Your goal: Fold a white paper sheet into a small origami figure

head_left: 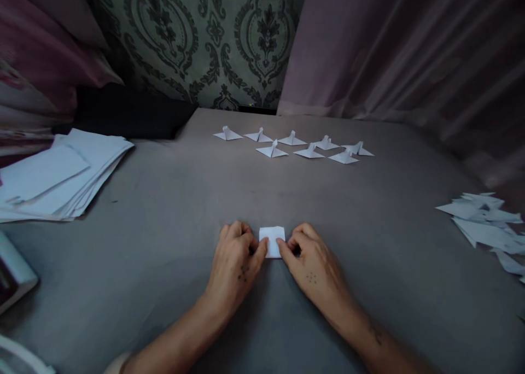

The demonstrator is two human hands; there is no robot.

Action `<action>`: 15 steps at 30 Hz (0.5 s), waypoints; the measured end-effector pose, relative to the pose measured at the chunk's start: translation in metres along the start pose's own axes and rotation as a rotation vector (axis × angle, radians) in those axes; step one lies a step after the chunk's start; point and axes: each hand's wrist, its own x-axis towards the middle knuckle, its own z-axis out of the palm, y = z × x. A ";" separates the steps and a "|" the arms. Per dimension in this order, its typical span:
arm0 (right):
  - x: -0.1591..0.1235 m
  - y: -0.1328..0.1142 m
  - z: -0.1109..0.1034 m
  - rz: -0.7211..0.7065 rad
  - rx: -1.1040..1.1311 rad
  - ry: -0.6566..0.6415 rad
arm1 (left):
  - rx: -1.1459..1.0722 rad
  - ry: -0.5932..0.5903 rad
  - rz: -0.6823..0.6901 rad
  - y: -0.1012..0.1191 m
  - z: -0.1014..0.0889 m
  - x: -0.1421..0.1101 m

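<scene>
A small folded square of white paper lies in front of me, near the middle of the view. My left hand grips its left edge, the thumb on top and the fingers curled beside it. On the opposite edge, my right hand pinches the paper in the same way. Both thumbs point inward on the lower half of the square. What the fingertips do underneath is hidden.
Several folded paper birds stand in two rows at the back. A stack of white sheets lies left, near a black cloth. More folded paper pieces are heaped at right. A thick book-like object sits at the left edge.
</scene>
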 end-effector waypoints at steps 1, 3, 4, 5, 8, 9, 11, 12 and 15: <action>0.000 0.001 0.000 -0.010 0.001 0.012 | 0.005 -0.001 0.002 0.000 0.000 0.000; -0.001 0.002 0.001 -0.022 -0.001 0.046 | 0.028 0.000 0.012 0.000 0.000 -0.001; -0.002 0.002 0.002 -0.025 -0.001 0.061 | 0.045 0.003 0.022 0.001 0.001 -0.002; -0.003 0.002 0.002 -0.033 0.004 0.073 | 0.064 0.006 0.034 0.001 0.001 -0.002; -0.006 -0.001 0.003 -0.120 0.050 0.039 | 0.139 -0.016 0.115 0.004 0.002 -0.001; -0.008 -0.002 0.004 -0.165 0.064 0.015 | 0.166 -0.049 0.162 0.006 0.002 0.000; -0.010 -0.004 0.003 -0.247 0.062 -0.024 | 0.209 -0.132 0.256 0.008 0.001 0.001; -0.010 -0.005 0.003 -0.272 0.045 -0.034 | 0.224 -0.162 0.291 0.009 0.000 0.002; -0.012 -0.007 -0.002 -0.308 -0.018 -0.032 | 0.251 -0.175 0.329 0.010 -0.003 0.001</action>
